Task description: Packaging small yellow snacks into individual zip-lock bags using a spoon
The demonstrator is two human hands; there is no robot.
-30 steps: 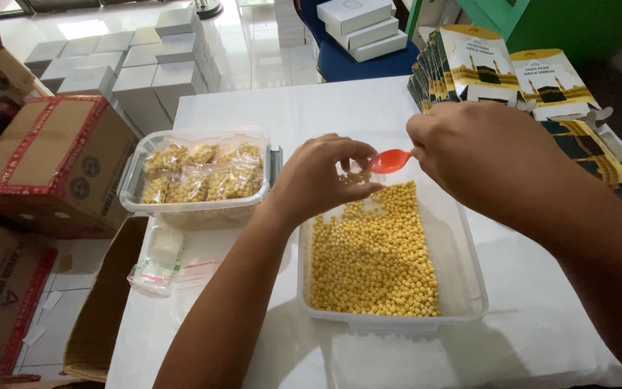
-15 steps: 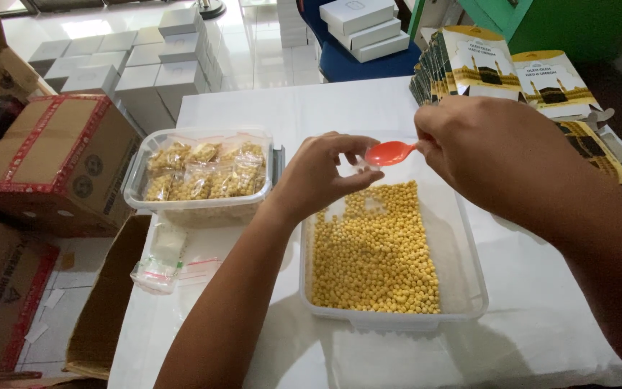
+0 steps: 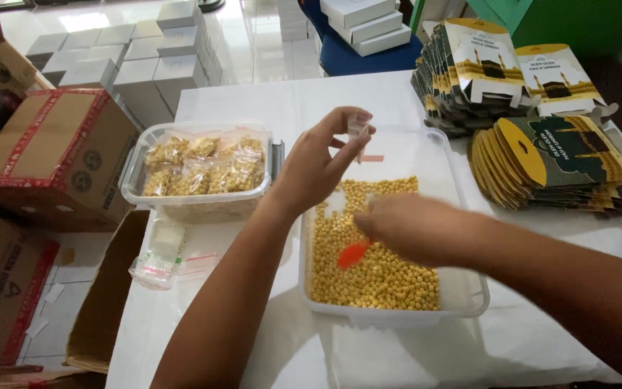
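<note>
A clear plastic tub (image 3: 469,295) in front of me is half full of small yellow beans (image 3: 376,277). Above it, my left hand (image 3: 318,169) pinches a small clear plastic bag (image 3: 359,137) by its top, and the bag hangs open over the tub. My right hand (image 3: 412,227) is low over the beans and grips a small red spoon (image 3: 353,253), whose bowl rests on the bean heap. A second clear tub (image 3: 132,189) to the left holds several small bags packed with beans (image 3: 203,167).
Stacks of printed yellow and dark flat cardboard packages (image 3: 548,151) lie at the right on the white table. A bundle of empty small bags (image 3: 158,251) lies by the left edge. Brown cartons (image 3: 44,155) and white boxes (image 3: 124,61) stand on the floor at the left.
My right hand has dropped with the red spoon from beside the left hand down into the beans. My left hand still holds the small bag up over the tub.
</note>
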